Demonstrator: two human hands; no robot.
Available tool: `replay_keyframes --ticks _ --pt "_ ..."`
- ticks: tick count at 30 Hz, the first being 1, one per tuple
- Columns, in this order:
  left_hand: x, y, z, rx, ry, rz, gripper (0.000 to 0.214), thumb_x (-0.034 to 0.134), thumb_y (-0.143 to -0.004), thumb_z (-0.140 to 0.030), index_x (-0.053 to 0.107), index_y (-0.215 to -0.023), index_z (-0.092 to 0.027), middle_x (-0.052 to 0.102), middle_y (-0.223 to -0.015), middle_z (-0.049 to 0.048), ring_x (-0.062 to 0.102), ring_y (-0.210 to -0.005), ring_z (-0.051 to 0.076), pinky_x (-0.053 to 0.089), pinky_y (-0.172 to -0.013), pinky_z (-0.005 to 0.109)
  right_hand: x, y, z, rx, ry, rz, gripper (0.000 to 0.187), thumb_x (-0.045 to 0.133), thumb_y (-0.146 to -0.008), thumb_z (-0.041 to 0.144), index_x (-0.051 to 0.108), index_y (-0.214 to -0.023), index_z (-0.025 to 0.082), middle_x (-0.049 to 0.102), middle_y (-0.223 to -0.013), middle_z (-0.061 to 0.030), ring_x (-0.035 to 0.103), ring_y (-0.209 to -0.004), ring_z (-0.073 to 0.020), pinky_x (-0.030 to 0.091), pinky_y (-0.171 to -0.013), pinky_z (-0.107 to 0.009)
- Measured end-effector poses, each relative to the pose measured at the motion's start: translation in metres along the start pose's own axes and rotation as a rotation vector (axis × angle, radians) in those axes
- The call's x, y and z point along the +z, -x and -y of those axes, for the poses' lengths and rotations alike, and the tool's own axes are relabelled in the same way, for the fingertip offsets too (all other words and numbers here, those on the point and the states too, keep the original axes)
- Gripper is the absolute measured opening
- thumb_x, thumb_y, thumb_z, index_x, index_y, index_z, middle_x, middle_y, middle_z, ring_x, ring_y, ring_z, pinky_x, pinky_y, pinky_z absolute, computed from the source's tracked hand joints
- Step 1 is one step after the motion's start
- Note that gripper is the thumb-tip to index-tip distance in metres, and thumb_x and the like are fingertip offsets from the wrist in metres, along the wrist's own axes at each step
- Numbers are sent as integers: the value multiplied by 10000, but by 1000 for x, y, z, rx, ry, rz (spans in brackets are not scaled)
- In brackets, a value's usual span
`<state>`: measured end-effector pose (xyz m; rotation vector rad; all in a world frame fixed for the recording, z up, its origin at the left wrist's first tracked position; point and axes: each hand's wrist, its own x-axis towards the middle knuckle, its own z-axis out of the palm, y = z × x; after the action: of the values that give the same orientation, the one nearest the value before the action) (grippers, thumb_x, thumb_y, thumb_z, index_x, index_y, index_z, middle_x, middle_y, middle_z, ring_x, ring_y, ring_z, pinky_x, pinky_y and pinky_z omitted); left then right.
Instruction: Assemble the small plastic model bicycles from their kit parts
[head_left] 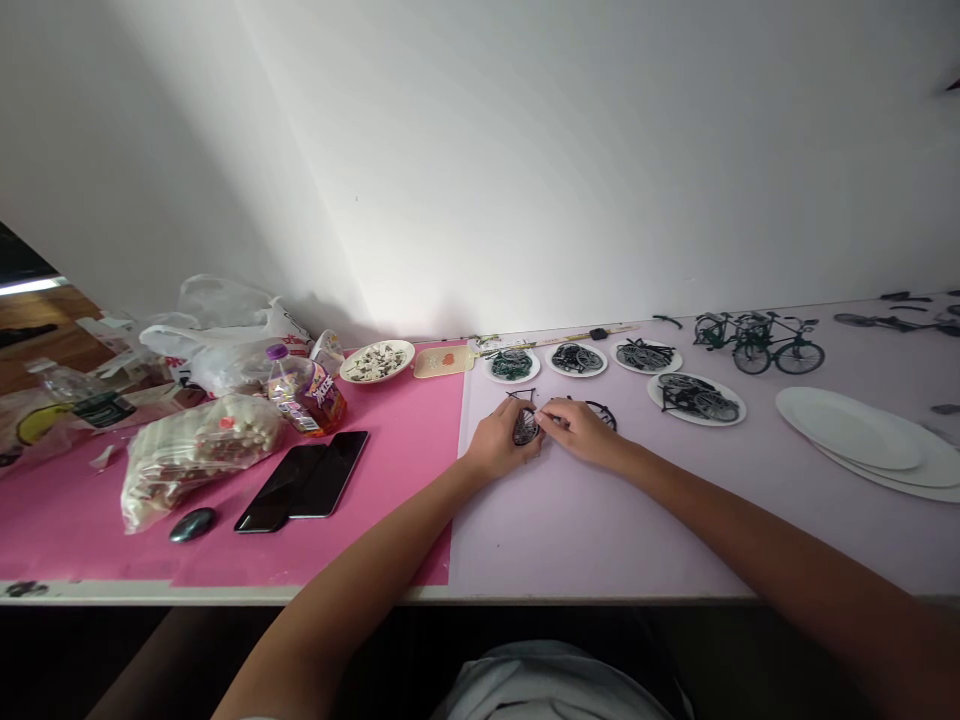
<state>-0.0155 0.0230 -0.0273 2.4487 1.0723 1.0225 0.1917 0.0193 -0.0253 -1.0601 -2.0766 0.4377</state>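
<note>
My left hand (501, 440) is closed around a small black spoked model bicycle wheel (526, 428), tipped up over the lilac tabletop. Beside it, my right hand (581, 430) pinches thumb and fingers together at the wheel's edge; whatever they hold is too small to make out. Thin dark frame parts (523, 394) stick up behind my left hand. Another dark wheel (604, 414) shows partly past my right hand. Just beyond are white plates of parts: green pieces (511, 366), black pieces (576, 358), dark parts (645, 354) and grey wheels (697, 396).
Finished-looking model bicycles (780, 342) stand at right, near stacked white plates (847, 425). Leftward are a bowl of small parts (377, 361), a beige tray (442, 362), a drink bottle (306, 392), two phones (330, 475), a bagged bundle (199, 450) and a dark mouse-shaped object (193, 524).
</note>
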Motion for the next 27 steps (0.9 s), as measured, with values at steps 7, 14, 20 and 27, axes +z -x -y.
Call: replay_keyframes --ticks 7,14,20,27 --pt "1 0 1 -8 -1 0 395 709 -846 -352 580 -1210 -266 680 -1137 52 681 -988 208 554 -834 326 -1 0 1 1 3 13 316 516 -1022 411 665 -823 216 669 -785 -28 570 -706 -181 445 -662 -299" --pt "0 0 0 -4 -12 3 401 712 -843 -341 577 -1215 -269 683 -1149 55 681 -1004 214 559 -852 338 -1 0 2 6 -3 19 338 515 -1019 413 641 -777 213 654 -754 -21 549 -675 -175 438 -655 -300" --pt "0 0 0 -1 -13 1 406 716 -842 -330 577 -1219 -271 686 -1160 57 683 -1020 221 563 -870 349 -1 0 3 -3 -5 23 347 508 -1021 419 645 -780 211 659 -750 -19 541 -659 -171 441 -652 -302" --pt "-1 1 -2 3 -12 -4 356 696 -866 -318 584 -1200 -266 692 -1162 57 693 -1036 221 567 -881 343 0 -1 1 -1 6 34 336 502 -1016 406 624 -769 214 659 -750 -23 546 -661 -172 431 -651 -301"
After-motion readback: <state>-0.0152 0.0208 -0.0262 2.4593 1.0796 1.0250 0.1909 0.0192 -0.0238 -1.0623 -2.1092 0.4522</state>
